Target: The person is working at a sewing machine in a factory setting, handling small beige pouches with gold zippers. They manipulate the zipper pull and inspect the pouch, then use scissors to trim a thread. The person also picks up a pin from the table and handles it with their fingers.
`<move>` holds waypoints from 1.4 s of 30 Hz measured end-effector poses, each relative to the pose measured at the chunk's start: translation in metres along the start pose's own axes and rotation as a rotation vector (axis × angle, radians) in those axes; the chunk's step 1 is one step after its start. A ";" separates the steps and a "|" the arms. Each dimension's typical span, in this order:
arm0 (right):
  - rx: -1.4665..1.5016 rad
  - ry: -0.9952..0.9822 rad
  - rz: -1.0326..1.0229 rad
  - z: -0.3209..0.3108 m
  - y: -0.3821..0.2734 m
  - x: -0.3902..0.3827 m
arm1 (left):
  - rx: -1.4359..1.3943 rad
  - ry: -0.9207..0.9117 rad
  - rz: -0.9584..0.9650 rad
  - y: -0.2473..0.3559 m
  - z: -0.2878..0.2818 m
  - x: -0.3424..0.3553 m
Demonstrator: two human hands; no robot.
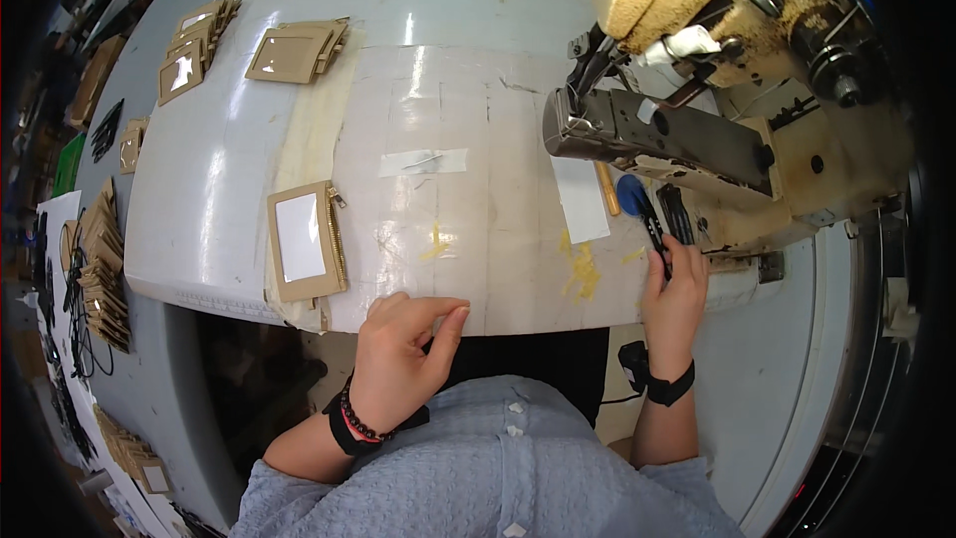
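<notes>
My left hand (pixel 406 349) is over the table's front edge, thumb and forefinger pinched together; anything between them is too small to make out. On the right, the fingers of my right hand (pixel 677 289) close on the end of a slim black tool (pixel 653 224), whose exact kind I cannot tell. A blue round piece (pixel 629 195) sits at that tool's far end, beside more black tools (pixel 675 211). Left of my left hand lies a tan card holder (pixel 278 249) with a pale window and a zipper along its right side.
A sewing machine (pixel 662 134) stands at the right, its arm reaching over the table (pixel 448 269). Near it lie a white paper strip (pixel 580 201) and a wooden-handled tool (pixel 606 189). Tan holders are stacked at the far left (pixel 289 52), with more (pixel 105 289) on the side surface.
</notes>
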State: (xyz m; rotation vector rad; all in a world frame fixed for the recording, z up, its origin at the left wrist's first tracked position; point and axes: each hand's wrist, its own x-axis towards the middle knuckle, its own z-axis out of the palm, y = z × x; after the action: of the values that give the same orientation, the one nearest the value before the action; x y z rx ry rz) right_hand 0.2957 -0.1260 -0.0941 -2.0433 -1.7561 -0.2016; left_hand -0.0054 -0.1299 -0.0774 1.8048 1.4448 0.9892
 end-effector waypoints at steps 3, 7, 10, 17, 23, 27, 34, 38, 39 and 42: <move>-0.004 0.024 -0.021 0.003 0.001 0.000 | 0.025 0.002 0.023 0.007 -0.001 0.003; 0.064 0.042 0.030 -0.014 0.000 -0.003 | 0.060 0.050 0.021 0.008 -0.007 0.002; 0.191 -0.074 0.195 -0.041 -0.011 -0.012 | 0.083 0.055 0.002 0.003 -0.008 -0.001; 0.384 -0.161 0.294 -0.069 -0.015 -0.020 | 0.082 0.062 0.002 0.003 -0.007 0.003; 0.655 -0.342 0.310 -0.088 -0.012 -0.012 | 0.072 0.114 -0.031 -0.002 -0.015 0.002; 1.415 -1.014 0.528 -0.060 -0.044 -0.023 | 0.027 0.096 0.014 0.001 -0.003 0.000; 1.659 -1.575 0.787 -0.009 -0.081 -0.015 | 0.024 0.082 0.069 0.009 -0.004 0.001; 1.627 -1.583 0.806 -0.004 -0.090 -0.011 | 0.021 0.084 0.068 0.008 -0.004 0.000; 1.622 -1.584 0.798 -0.005 -0.092 -0.010 | 0.018 0.083 0.071 0.008 -0.003 0.000; 1.617 -1.574 0.777 -0.005 -0.095 -0.009 | 0.014 0.082 0.085 0.007 -0.001 0.000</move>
State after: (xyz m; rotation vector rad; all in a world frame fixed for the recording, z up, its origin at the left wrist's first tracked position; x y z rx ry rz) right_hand 0.2032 -0.1269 -0.0714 -1.0500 -0.5379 2.5202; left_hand -0.0025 -0.1316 -0.0709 1.8690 1.4373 1.1093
